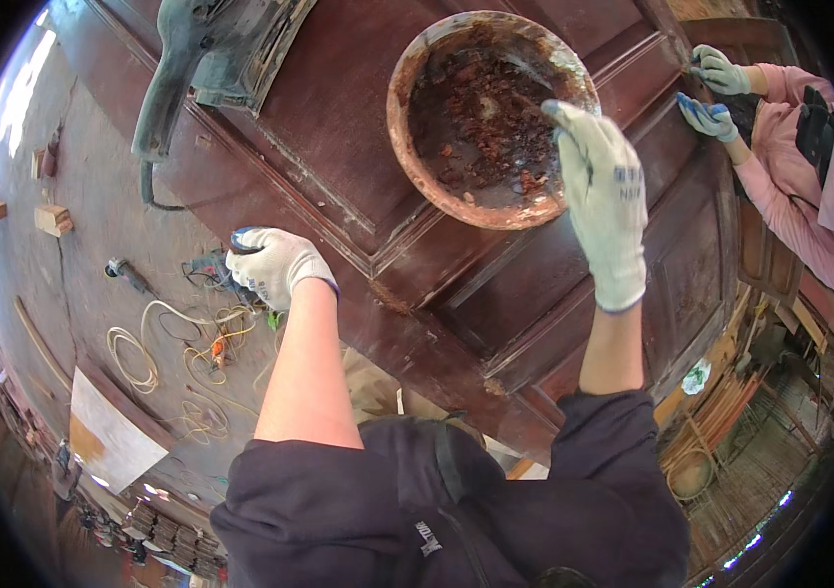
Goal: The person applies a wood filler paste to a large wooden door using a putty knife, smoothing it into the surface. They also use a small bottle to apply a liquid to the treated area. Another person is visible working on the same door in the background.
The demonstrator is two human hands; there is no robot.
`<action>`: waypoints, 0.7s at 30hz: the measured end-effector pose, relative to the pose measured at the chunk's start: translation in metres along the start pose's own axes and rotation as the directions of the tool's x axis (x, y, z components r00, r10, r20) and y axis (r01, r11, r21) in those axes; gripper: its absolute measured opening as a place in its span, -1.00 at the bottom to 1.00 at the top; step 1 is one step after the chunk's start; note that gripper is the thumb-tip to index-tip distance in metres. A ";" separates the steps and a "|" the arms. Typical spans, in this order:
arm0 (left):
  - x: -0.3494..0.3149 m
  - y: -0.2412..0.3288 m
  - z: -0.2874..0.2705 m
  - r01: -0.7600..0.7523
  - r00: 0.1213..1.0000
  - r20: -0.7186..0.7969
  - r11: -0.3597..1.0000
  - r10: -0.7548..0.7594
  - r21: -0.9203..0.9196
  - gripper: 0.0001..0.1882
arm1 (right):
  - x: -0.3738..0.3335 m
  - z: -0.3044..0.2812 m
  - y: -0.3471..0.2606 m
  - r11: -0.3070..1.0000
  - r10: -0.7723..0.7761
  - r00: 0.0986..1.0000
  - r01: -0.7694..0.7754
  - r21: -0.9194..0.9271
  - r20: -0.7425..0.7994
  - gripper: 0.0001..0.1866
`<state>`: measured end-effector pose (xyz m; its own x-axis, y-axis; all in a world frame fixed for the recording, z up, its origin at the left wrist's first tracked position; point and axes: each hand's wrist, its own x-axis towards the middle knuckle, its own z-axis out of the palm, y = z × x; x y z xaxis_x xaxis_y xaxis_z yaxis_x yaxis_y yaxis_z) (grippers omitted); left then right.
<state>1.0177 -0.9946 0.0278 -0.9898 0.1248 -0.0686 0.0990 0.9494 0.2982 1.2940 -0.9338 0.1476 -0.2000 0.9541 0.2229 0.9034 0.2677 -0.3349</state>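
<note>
My right hand (601, 201) is reaching into the rusty-red bowl (427, 176) with its gloved fingers held open and gripping nothing, the crumbly brown filler (481, 122) lying just under my fingertips. To its left, my left hand (275, 265) is curling shut at the edge of the dark wooden door (339, 127), though I cannot tell around what. Beyond the bowl a power sander (206, 49) is resting, and another person's gloved hands (716, 93) are working at the far corner.

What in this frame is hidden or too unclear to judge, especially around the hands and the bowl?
Head view only:
- Right hand: fingertips reach into the bowl; whether they grip any of the red-brown filler is hidden by the glove.
- Left hand: closed near the door edge; what it holds, if anything, is hidden.
- Sander: top cut off by the picture's edge.
- Co-worker's hands: their tool is too small to make out.
</note>
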 end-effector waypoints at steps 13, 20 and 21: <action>0.003 -0.002 0.005 0.016 1.000 0.004 0.999 -0.016 0.030 -0.51 | 0.067 0.028 0.000 0.912 -0.102 0.939 0.220 -0.345 0.329 -0.79; 0.004 0.002 0.000 0.059 0.996 0.070 0.998 -0.059 0.008 -0.50 | 0.088 0.034 -0.008 0.791 -0.130 0.869 0.381 -0.478 0.477 -0.81; 0.003 0.002 -0.001 0.053 0.996 0.067 0.998 -0.055 0.025 -0.50 | 0.088 0.035 -0.008 0.782 -0.134 0.868 0.389 -0.487 0.478 -0.81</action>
<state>1.0146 -0.9928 0.0287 -0.9847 0.0917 -0.1481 0.0490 0.9617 0.2698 1.2562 -0.8468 0.1377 -0.4759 0.8566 -0.1992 0.8136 0.5149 0.2703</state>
